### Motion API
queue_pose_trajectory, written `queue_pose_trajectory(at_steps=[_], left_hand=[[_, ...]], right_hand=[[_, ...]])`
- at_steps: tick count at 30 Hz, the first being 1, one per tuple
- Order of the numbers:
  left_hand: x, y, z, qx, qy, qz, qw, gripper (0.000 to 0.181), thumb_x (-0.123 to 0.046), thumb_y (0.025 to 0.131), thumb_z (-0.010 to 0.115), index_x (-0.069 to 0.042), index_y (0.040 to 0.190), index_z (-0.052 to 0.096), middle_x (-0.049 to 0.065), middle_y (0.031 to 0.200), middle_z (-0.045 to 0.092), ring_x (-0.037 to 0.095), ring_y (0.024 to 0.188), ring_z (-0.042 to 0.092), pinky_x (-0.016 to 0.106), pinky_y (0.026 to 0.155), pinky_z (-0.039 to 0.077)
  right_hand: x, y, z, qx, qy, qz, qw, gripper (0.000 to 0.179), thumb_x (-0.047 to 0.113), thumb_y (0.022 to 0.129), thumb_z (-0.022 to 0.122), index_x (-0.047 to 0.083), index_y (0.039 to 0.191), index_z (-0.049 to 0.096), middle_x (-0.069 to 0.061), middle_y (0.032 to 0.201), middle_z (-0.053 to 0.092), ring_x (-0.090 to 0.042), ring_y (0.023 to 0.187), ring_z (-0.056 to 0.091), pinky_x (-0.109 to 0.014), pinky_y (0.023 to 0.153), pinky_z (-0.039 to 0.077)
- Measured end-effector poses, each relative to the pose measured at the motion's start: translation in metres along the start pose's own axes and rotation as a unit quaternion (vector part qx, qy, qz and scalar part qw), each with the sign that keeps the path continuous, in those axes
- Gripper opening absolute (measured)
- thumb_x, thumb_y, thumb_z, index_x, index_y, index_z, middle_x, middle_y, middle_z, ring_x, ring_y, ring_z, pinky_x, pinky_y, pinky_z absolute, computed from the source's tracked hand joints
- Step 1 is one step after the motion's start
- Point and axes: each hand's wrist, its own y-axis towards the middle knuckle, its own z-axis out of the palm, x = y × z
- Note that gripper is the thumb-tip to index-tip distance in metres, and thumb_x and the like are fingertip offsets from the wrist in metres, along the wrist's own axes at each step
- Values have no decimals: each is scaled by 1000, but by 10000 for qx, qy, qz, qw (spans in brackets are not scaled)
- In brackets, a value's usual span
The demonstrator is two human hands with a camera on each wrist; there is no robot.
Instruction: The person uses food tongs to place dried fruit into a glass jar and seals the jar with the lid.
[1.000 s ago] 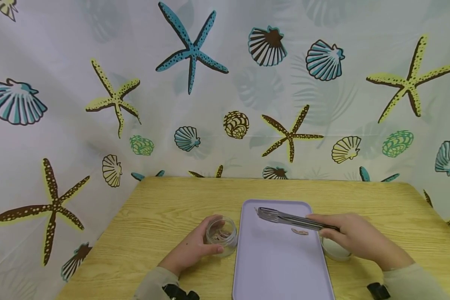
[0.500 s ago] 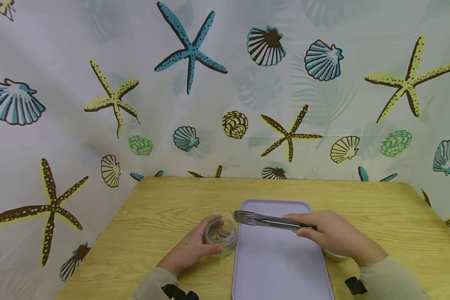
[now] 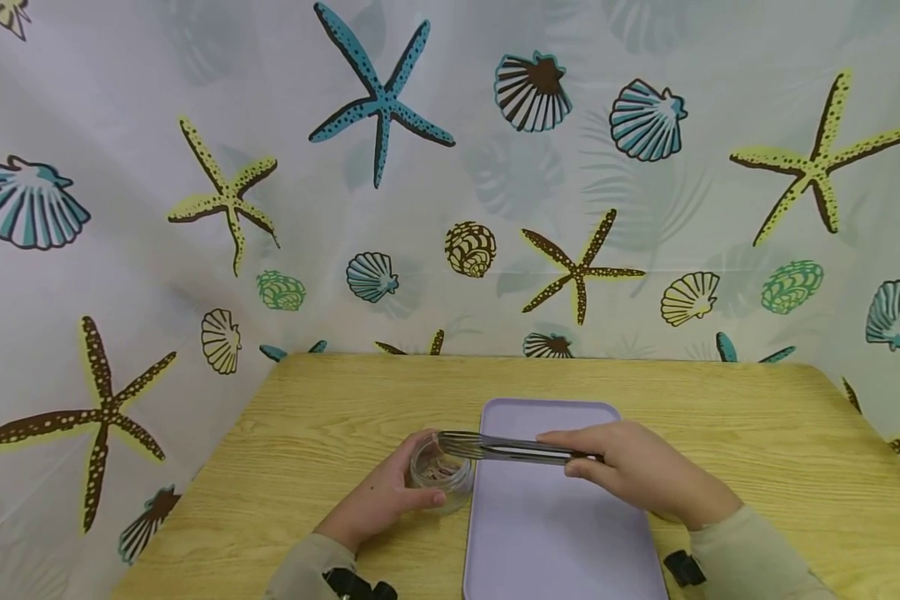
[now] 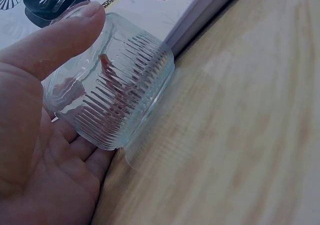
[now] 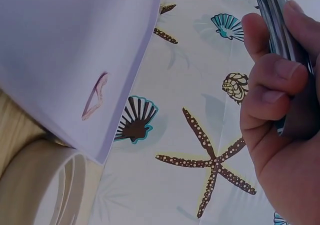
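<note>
My left hand [image 3: 382,493] grips a clear glass jar [image 3: 456,497] that stands on the table at the tray's left side. Ribbed glass shows in the left wrist view, with thin reddish-brown strips [image 4: 117,87] inside. My right hand [image 3: 637,467] holds metal tongs [image 3: 510,449] level above the tray, their slotted heads [image 4: 55,0] over the jar's mouth. Whether the heads pinch a strip is too small to tell. On the lilac tray [image 3: 555,533], one reddish-brown strip [image 5: 95,99] lies near the edge, hidden behind my right hand in the head view.
A round whitish lid [image 5: 30,180] sits just off the tray's right edge, mostly covered by my right hand in the head view. The wood-grain table [image 3: 345,392] ends at a hanging cloth [image 3: 420,192] printed with starfish and shells.
My right hand has carried the tongs leftward, from above the tray to the jar's mouth. The left hand and jar have stayed in place.
</note>
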Motion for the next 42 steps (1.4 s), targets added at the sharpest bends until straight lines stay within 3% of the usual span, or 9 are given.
queue_pose_trajectory(at_steps=[7, 13, 18, 23, 30, 37, 42], left_hand=[[1, -1, -1, 88, -125, 63, 9999, 89, -29, 88, 82, -19, 158, 28, 6, 157, 39, 24, 146, 33, 49, 118, 23], [1, -1, -1, 99, -134, 119, 9998, 85, -29, 88, 81, -22, 157, 31, 4, 156, 40, 23, 146, 32, 48, 119, 23], [1, 0, -1, 218, -117, 213, 9995, 85, -28, 91, 79, -17, 158, 29, 6, 157, 40, 23, 146, 33, 48, 117, 26], [1, 1, -1, 239, -139, 234, 9993, 83, -27, 91, 79, -17, 158, 29, 6, 157, 41, 23, 146, 34, 47, 117, 28], [0, 0, -1, 166, -89, 156, 9997, 83, -30, 90, 80, -20, 156, 32, 5, 156, 41, 23, 146, 34, 47, 118, 25], [0, 0, -2, 165, -80, 163, 9997, 83, -29, 90, 80, -20, 156, 32, 4, 156, 42, 22, 146, 34, 47, 118, 24], [1, 0, -2, 199, -116, 178, 9996, 83, -29, 90, 80, -19, 157, 31, 5, 156, 41, 23, 146, 34, 48, 118, 25]], right_hand=[[2, 2, 0, 48, 80, -52, 9999, 47, 49, 102, 54, 36, 147, 53, 14, 140, 59, -5, 110, 63, -32, 79, 50], [1, 0, -1, 88, 55, 183, 9998, 48, 50, 101, 55, 40, 148, 51, 17, 140, 56, -4, 117, 60, -39, 92, 52], [-4, -7, -3, 86, 79, 239, 9996, 49, 52, 101, 54, 38, 148, 51, 17, 135, 61, -5, 114, 61, -39, 89, 51], [-14, -18, -3, 2, 23, 437, 9990, 50, 56, 100, 52, 41, 148, 51, 17, 141, 56, -11, 124, 56, -42, 96, 50], [-26, -35, -6, -104, -250, 715, 9971, 47, 48, 100, 59, 39, 146, 54, 8, 137, 62, -7, 106, 59, -35, 83, 50], [-37, -50, -10, -168, -298, 824, 9960, 47, 35, 99, 65, 33, 146, 57, 2, 137, 63, -17, 119, 61, -44, 91, 53], [-45, -59, -15, -124, -208, 948, 9952, 46, 38, 100, 64, 32, 145, 58, 4, 127, 67, -6, 97, 60, -33, 79, 51]])
